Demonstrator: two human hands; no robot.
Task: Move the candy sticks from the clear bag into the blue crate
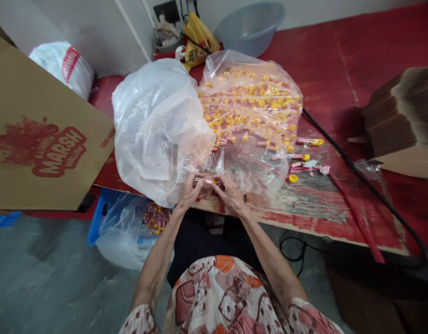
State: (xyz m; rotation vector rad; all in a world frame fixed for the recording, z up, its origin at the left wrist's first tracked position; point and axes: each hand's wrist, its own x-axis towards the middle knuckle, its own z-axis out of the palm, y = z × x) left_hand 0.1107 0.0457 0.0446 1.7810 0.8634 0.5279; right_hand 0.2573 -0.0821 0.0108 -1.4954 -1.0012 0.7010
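Between my two hands, at the front edge of the red table, lies a small clear tube (205, 181) with a yellow cap at its right end. The fingers of my left hand (189, 191) pinch its clear left end. My right hand (231, 192) has its fingers closed at the yellow cap. Just beyond, a clear plastic bag (252, 106) holds many pink tubes with yellow caps. A whitish, crumpled plastic bag (154, 116) stands to its left. Several loose tubes and a yellow cap (293, 178) lie right of the bags.
A cardboard box (43, 134) stands at the left; brown cardboard (405, 120) is at the right. A black cable (360, 171) crosses the red table (325, 46). A grey basin (252, 28) sits at the back. Below the table, a blue crate (95, 218) holds another bag.
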